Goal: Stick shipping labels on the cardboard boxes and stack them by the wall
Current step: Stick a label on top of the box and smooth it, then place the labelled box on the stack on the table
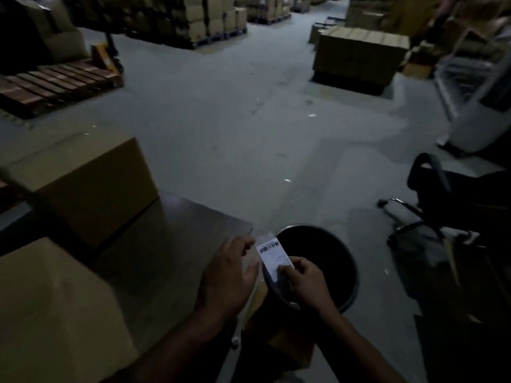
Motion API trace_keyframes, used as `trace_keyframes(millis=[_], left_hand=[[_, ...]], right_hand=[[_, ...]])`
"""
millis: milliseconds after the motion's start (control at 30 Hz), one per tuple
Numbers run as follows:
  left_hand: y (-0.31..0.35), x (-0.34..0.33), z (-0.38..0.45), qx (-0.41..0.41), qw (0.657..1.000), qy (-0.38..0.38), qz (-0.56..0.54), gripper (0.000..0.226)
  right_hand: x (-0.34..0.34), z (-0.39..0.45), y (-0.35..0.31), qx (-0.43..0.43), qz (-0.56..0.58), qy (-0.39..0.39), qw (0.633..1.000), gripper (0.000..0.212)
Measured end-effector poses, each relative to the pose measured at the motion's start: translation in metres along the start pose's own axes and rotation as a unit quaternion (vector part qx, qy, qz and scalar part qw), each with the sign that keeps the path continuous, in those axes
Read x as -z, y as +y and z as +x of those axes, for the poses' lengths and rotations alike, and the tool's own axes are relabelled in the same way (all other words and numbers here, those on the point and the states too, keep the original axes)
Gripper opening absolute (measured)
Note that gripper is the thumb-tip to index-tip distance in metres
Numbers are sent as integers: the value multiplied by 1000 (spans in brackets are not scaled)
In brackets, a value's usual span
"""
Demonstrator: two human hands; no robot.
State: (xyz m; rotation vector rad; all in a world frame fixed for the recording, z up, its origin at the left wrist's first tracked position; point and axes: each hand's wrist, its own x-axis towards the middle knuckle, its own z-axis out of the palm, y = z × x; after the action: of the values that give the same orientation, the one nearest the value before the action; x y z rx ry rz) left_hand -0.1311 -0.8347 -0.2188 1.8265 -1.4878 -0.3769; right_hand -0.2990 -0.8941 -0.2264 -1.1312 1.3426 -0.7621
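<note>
I see a dim warehouse floor (pixel 235 111) with a wooden pallet (pixel 52 87) and a yellow pallet jack (pixel 106 55) at far left, a low block of cartons on a pallet (pixel 356 55) at upper right, and taller carton stacks (pixel 210 17) behind. A black office chair (pixel 448 200) stands at right. Directly under the hands sits a round black bin (pixel 326 252), just beside the corner of a grey table (pixel 177 239).

Two cardboard boxes rest on that table: one farther box (pixel 91 183) and one nearer box (pixel 52 302) at lower left, apart from each other.

My right hand (pixel 307 283) pinches the lower end of a white shipping label (pixel 273 255) between curled fingers and thumb. My left hand (pixel 229 275) is just left of it with fingers bent; its fingertips (pixel 247 241) seem to meet a thin strip at the label's upper edge, though blur keeps me from telling whether they grip it.

The label is held above the bin's near rim, tilted, barcode at its top, small print below.
</note>
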Motion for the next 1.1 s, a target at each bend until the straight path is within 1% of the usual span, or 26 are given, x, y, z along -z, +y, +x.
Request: trace_keyframes(millis=[67, 167, 233, 333, 433, 500, 533, 667, 700, 767, 833, 900, 1000, 1100], left_hand=[[7, -34, 12, 23, 998, -47, -19, 29], [7, -81, 23, 40, 994, -105, 3, 34], [8, -100, 25, 57, 991, -121, 7, 36], [9, -113, 25, 88, 989, -120, 7, 34], [6, -115, 24, 115, 987, -110, -1, 33], [3, -114, 22, 139, 986, -92, -10, 33], [0, -113, 21, 151, 985, -85, -12, 33], [-4, -101, 11, 178, 983, -48, -20, 26], [-4, -96, 8, 184, 982, -38, -21, 26], [-3, -84, 1, 195, 980, -12, -32, 28], [2, -65, -6, 201, 979, 16, -36, 31], [9, -41, -12, 203, 978, 48, -31, 32], [27, 1, -25, 186, 976, 109, -34, 32], [42, 44, -45, 173, 966, 193, -25, 29]], right_hand=[[30, 17, 16, -34, -14, 45, 998, 16], [69, 38, 32, -100, -31, 86, 991, 19], [89, 47, 40, -132, -44, 94, 986, 17], [107, 59, 49, -160, -44, 95, 982, 17], [111, 76, 49, -163, -55, 65, 983, 16], [106, 88, 50, -161, -67, 28, 984, 13], [103, 91, 53, -157, -82, 9, 984, 18], [85, 88, 65, -190, -145, -66, 969, 44], [81, 84, 67, -186, -169, -89, 964, 46], [72, 75, 69, -143, -210, -134, 958, 36], [61, 62, 61, -79, -208, -162, 961, 18], [46, 46, 42, -11, -205, -204, 957, 7], [13, 26, 10, 91, -190, -258, 943, 8], [-31, 7, -22, 177, -151, -314, 921, 6]])
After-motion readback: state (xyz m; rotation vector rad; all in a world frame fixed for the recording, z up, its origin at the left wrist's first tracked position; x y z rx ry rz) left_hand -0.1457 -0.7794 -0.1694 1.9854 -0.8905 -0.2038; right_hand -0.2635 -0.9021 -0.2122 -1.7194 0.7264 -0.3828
